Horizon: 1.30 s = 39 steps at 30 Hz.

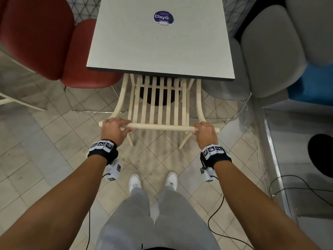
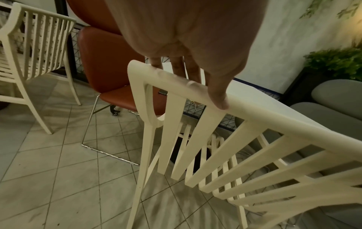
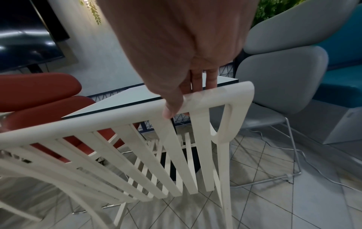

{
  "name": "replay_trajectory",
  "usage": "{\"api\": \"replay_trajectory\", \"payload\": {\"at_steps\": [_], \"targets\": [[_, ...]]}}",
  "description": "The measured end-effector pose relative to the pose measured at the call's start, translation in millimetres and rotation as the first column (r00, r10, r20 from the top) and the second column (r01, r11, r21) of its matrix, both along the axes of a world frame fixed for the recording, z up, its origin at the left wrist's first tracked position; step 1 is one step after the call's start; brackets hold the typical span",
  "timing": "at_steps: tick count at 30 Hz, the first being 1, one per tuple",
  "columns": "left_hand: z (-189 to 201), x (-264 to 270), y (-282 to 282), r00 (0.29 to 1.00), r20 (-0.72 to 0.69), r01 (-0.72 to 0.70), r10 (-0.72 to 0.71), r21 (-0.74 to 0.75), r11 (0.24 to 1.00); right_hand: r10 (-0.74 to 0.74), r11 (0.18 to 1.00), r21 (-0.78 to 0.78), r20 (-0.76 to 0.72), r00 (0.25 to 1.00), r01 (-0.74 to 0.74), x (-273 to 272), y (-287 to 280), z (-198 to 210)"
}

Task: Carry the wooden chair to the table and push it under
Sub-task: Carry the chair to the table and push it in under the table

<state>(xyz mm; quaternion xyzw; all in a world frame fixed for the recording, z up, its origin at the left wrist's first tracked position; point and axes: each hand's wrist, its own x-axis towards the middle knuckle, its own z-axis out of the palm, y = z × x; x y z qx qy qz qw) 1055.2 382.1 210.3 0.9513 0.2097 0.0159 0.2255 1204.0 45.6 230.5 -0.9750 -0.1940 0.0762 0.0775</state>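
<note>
Under the surface edge: wooden chair (image 1: pixel 158 103), pale slatted, front of seat tucked beneath the table (image 1: pixel 160 44); backrest and rear legs stand clear on the tiled floor (image 1: pixel 54 150).
Hidden: chair's front legs and seat front covered by the surface; the dark table base (image 1: pixel 158 98) shows only through the slats. Whether all four legs touch the floor cannot be told.
Hard to make out: floor below the backrest is streaked with blur; both wrist views are soft along the top rail.
Left hand (image 1: pixel 113 129): fingers (image 2: pixel 177 66) curled over the far side of the top rail near its left end, thumb along the near side, gripping it.
Right hand (image 1: pixel 205 132): fingers (image 3: pixel 211 79) wrapped over the rail near its right end, thumb pressed on the near face, gripping it.
Surface: grey top, round purple sticker (image 1: pixel 163 18) toward the far side.
Left of table: red chair (image 1: pixel 54 42), touching the table's corner in the head view.
Right of table: grey chair (image 1: pixel 270 55); beyond it a blue cushion (image 1: pixel 313 83), cut off by the frame.
</note>
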Motion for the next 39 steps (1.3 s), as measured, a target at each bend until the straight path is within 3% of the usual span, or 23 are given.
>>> {"api": "replay_trajectory", "payload": {"at_steps": [15, 24, 39], "targets": [[-4, -19, -7, 0.999, 0.031, -0.031, 0.034, -0.089, 0.996, 0.027, 1.0, 0.01, -0.039, 0.999, -0.027, -5, -10, -2], [-2, -15, -20, 0.997, 0.06, -0.035, 0.046, -0.171, 0.985, -0.017, 0.995, 0.1, -0.058, 0.998, 0.023, 2, -19, -1], [0, -9, -21, 0.991, 0.022, -0.123, 0.131, -0.228, 0.966, -0.012, 0.999, 0.052, -0.044, 0.999, 0.014, 0, -15, 3]]}}
